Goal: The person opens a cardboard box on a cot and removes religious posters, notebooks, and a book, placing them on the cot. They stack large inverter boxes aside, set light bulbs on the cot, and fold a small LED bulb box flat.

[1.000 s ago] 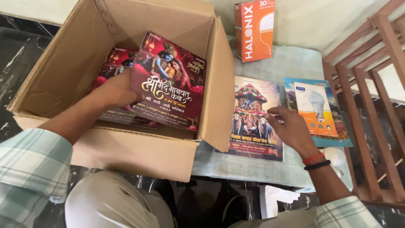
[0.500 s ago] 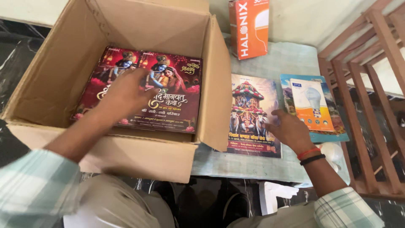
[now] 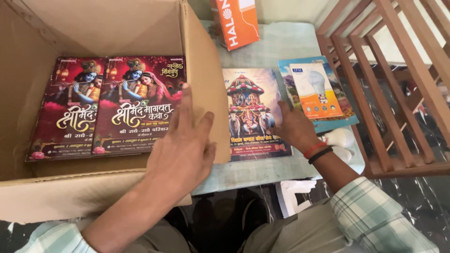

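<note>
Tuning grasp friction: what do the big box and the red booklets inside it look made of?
Box: corrugated cardboard by the look, matte brown with creased flaps. Red booklets: likely coated paper, glossy printed covers with a slight sheen. Left hand is above them.

Two dark red pamphlets (image 3: 136, 105) with painted figures and gold lettering are lying flat, overlapping side by side, on the bottom of the open cardboard box (image 3: 206, 89). A multicoloured pamphlet (image 3: 251, 112) is lying flat on the tabletop just beside that box.
</note>
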